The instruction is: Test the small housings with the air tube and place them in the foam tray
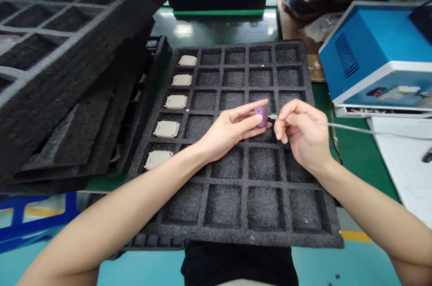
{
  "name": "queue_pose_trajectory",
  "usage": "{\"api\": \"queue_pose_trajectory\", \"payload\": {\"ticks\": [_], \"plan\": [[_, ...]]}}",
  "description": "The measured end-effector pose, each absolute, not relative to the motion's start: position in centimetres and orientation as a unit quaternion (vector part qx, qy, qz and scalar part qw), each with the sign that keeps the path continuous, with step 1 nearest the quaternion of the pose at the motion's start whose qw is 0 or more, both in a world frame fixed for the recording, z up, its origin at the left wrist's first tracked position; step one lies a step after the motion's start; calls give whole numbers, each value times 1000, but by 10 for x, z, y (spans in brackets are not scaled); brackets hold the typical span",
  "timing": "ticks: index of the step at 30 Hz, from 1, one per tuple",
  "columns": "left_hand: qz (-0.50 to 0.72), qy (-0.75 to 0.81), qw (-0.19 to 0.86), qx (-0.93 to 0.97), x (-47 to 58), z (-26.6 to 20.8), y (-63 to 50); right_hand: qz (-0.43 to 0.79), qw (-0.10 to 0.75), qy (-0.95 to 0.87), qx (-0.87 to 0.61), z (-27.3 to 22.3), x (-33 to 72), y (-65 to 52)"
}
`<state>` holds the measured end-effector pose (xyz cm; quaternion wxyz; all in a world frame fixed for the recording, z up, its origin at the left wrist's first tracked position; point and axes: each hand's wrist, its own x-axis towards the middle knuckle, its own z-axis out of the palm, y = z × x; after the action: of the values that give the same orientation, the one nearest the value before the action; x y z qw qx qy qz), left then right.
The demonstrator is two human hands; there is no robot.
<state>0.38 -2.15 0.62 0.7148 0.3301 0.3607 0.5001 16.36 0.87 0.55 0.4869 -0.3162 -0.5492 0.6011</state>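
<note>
A small purple case (260, 116), like a watch housing, is gripped between the thumb and fingers of my left hand (238, 126), over the middle of a black foam tray (270, 236). My right hand (300, 130) pinches a slim tool with a pale tip (272, 116), which points at the case's right side. I cannot tell whether the tip touches it. From that hand a thin clear tube (364, 131) runs off to the right. Beige watch-shaped cases (167, 129) lie in the tray's left column of compartments.
Stacked black foam trays (77, 43) rise on the left. A blue machine (374, 47) with a red switch stands at the right, above white paper sheets (398, 155). Across the green table, another person's arms rest behind a tray of round dark pieces (218, 2).
</note>
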Motion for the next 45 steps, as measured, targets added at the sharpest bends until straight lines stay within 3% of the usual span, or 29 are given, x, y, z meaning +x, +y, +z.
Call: {"api": "queue_pose_trajectory", "payload": {"ticks": [45], "plan": [[487, 398, 671, 392, 5, 5, -20, 593, 488, -560, -311, 5, 164, 7]]}}
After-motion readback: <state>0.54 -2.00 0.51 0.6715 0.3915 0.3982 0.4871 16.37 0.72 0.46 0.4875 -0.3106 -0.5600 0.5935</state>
